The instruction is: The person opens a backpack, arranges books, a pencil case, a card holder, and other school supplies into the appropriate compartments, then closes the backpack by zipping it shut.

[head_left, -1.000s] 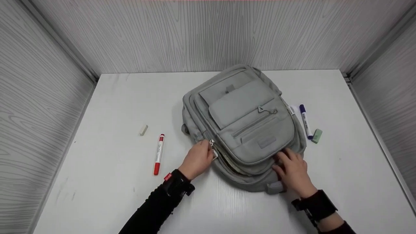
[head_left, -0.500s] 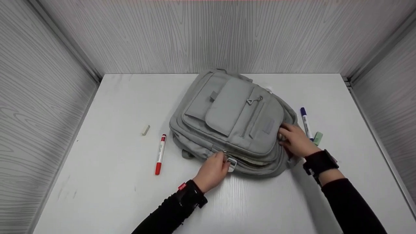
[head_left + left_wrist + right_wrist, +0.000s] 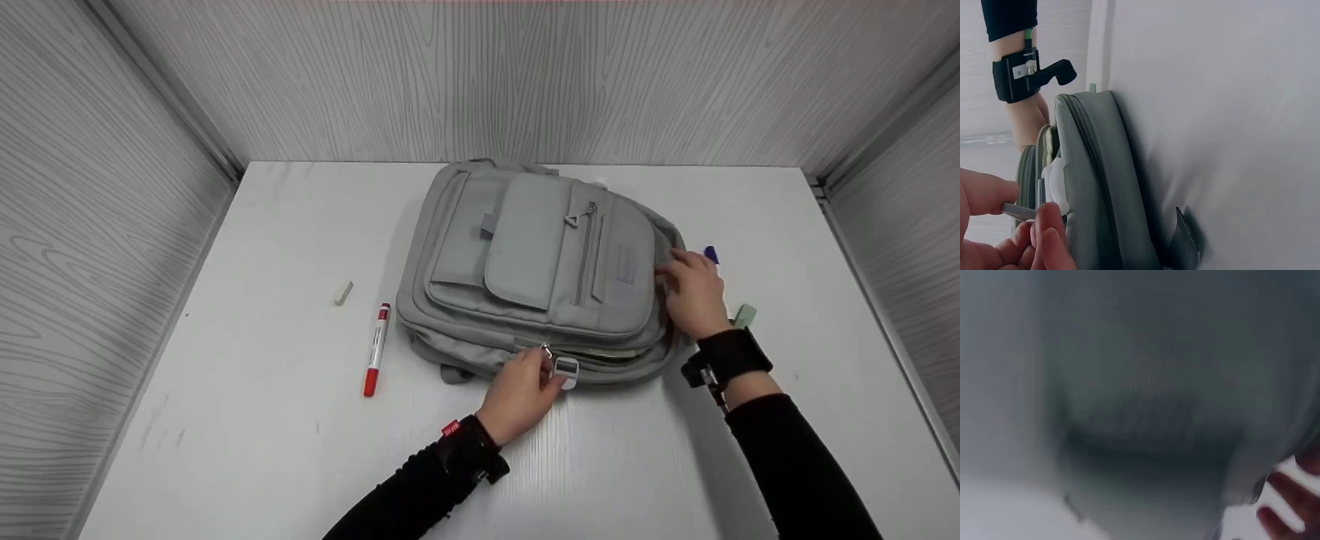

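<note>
A grey backpack [image 3: 525, 240] lies on the white table, its front pocket facing up and its top end toward the left. At its near side the zipper is partly undone. My left hand [image 3: 521, 394] pinches the zipper pull [image 3: 1019, 211] between thumb and fingers. Beside those fingers hangs a pale tag [image 3: 567, 372]. My right hand [image 3: 694, 292] grips the backpack's right end, its fingers bent over the edge by the gap. The right wrist view is blurred and mostly filled by grey fabric.
A red marker [image 3: 376, 349] and a small whitish eraser [image 3: 343, 292] lie left of the backpack. On the right, behind my hand, are a blue-capped marker [image 3: 711, 255], partly hidden, and a green eraser [image 3: 745, 315]. Grey panels [image 3: 510, 82] enclose the table.
The backpack has turned anticlockwise, its lower end swinging to the right and away. My right hand has moved up with that end; my left hand has shifted right, still on the zipper pull.
</note>
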`<state>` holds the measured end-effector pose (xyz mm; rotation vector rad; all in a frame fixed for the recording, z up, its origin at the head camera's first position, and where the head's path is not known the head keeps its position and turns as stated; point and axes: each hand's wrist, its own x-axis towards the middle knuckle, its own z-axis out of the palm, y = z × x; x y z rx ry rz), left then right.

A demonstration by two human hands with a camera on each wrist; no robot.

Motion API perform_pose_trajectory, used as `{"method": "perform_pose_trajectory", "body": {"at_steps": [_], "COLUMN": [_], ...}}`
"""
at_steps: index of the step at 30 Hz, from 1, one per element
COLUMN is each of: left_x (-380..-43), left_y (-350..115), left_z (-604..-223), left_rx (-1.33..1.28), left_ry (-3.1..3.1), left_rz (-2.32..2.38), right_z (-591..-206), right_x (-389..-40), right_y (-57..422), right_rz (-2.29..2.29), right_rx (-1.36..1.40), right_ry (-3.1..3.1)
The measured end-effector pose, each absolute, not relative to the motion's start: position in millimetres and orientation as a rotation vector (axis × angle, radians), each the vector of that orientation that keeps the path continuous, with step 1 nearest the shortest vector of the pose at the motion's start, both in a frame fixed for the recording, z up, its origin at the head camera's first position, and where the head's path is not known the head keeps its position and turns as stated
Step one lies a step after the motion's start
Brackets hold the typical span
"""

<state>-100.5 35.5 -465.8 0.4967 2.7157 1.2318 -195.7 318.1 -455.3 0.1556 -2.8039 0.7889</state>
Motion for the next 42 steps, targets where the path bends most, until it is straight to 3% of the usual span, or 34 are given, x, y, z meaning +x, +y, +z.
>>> {"method": "perform_pose_trajectory", "body": {"at_steps": [3,6,10,14,18,22,28,33,42], "left_x": [-99.4,-98.3,-97.9,-96.1,-92.8,-94.1,-116.4,-131.0,-136.6], "left_y": [32.7,30.0,26.2,21.4,15.3,7.1,1.6,5.7,9.0], "left_z": [-466.3,-466.4,-467.3,-470.4,-474.9,-482.8,-491.7,-491.3,-492.3], "left_rx": [0.472,0.458,0.441,0.426,0.470,0.690,1.046,1.101,1.099], "left_ry": [2.708,2.701,2.679,2.617,2.551,2.714,3.411,3.491,3.574], "left_rz": [1.259,1.326,1.478,1.612,1.656,1.590,0.980,0.656,0.478], "right_z": [-451.3,-442.5,-438.4,-445.9,-452.5,-452.6,-452.7,-456.2,-457.3], "right_x": [-182.2,-155.8,-116.4,-97.6,-96.5,-97.2,-95.3,-93.1,-92.9], "right_y": [289.0,251.6,208.7,187.7,181.7,181.6,179.4,175.2,177.1], "right_rz": [0.928,0.937,0.939,0.957,1.082,1.330,1.573,1.463,1.502], "right_rx": [0.141,0.300,0.583,0.683,0.635,0.497,0.204,0.173,0.207], "right_ry": [-2.468,-2.356,-2.554,-2.777,-2.862,-2.880,-2.832,-2.772,-2.732]}}
